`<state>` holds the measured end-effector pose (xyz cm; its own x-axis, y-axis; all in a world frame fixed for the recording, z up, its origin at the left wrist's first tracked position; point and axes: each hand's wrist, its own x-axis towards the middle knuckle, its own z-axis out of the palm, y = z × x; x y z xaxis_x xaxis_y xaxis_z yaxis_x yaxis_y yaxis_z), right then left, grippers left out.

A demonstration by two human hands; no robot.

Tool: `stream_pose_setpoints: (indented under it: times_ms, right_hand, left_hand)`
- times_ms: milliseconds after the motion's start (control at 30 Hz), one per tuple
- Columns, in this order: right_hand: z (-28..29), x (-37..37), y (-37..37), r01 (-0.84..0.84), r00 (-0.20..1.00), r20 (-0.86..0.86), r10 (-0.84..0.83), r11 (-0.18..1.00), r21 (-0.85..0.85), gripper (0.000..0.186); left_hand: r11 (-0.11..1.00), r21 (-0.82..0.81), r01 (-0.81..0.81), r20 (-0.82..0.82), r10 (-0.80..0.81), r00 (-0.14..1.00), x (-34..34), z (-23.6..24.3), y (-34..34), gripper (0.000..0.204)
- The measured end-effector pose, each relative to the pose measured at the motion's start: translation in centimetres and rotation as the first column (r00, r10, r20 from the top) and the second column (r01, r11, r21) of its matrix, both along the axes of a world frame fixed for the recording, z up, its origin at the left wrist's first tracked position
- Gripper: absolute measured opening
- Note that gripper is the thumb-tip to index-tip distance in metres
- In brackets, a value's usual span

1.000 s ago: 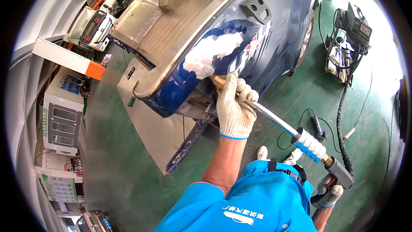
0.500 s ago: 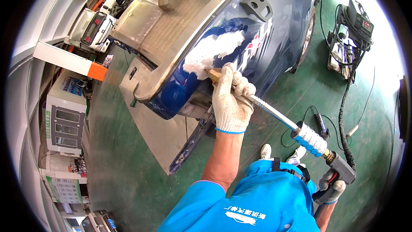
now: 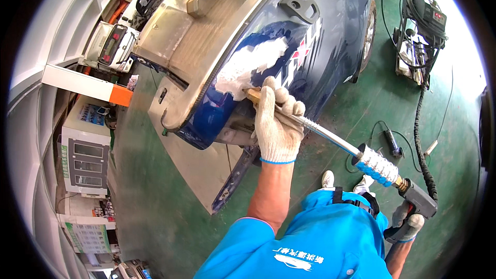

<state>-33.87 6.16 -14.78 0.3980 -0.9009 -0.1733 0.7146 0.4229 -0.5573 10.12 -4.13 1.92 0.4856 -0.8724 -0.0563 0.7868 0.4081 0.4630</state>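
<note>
A slide-hammer dent puller (image 3: 330,137) with a long metal rod slants from the truck's side down toward my right. My left hand (image 3: 279,129), in a cream knit glove, is closed around its front end. A tan piece (image 3: 252,94) sticks out past the fingers, at the lower edge of a bare-metal patch (image 3: 250,64) on the blue truck panel (image 3: 217,111); whether it touches is unclear. The ribbed sliding weight (image 3: 376,165) sits along the rod. At the rear, my right hand (image 3: 408,223), also gloved, is wrapped around the dark pistol grip (image 3: 419,200).
A welding machine (image 3: 430,10) on a cart stands at the right, its thick black cable (image 3: 421,124) running to the puller. A corded power tool (image 3: 393,143) lies on the green floor (image 3: 170,175). A beige panel (image 3: 191,163) lies below the open truck bed (image 3: 194,41).
My view has shifted slightly. The puller's pistol-grip end and my right hand appear a little farther right; both hands keep their hold, and the tip stays by the bare patch.
</note>
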Motion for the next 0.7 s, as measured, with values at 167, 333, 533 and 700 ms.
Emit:
stream_pose_setpoints:
  times_ms: [167, 333, 533, 700]
  right_hand:
    - [1.4, 0.8, 0.5, 0.152, 0.988, -0.029, -0.150, 0.984, 0.092, 0.076]
    - [0.8, 0.0, 0.4, 0.074, 0.997, -0.012, -0.073, 0.995, 0.067, 0.080]
    - [2.5, 0.1, 0.5, 0.096, 0.995, -0.028, -0.095, 0.995, 0.039, 0.074]
    - [0.8, -0.1, 0.8, 0.049, 0.999, 0.020, -0.050, 0.998, 0.047, 0.070]
  left_hand:
    - [0.991, -0.097, 0.093, 0.077, -0.086, 0.993, -3.2, -3.9, 2.0, 0.041]
    - [0.931, -0.028, 0.364, 0.393, -0.324, 0.860, -12.5, -6.2, 2.9, 0.029]
    - [0.883, -0.122, 0.454, 0.141, -0.437, 0.888, -9.1, -4.7, 0.4, 0.023]
    - [0.898, -0.014, 0.440, 0.072, -0.438, 0.896, -13.9, -4.8, 3.7, 0.036]
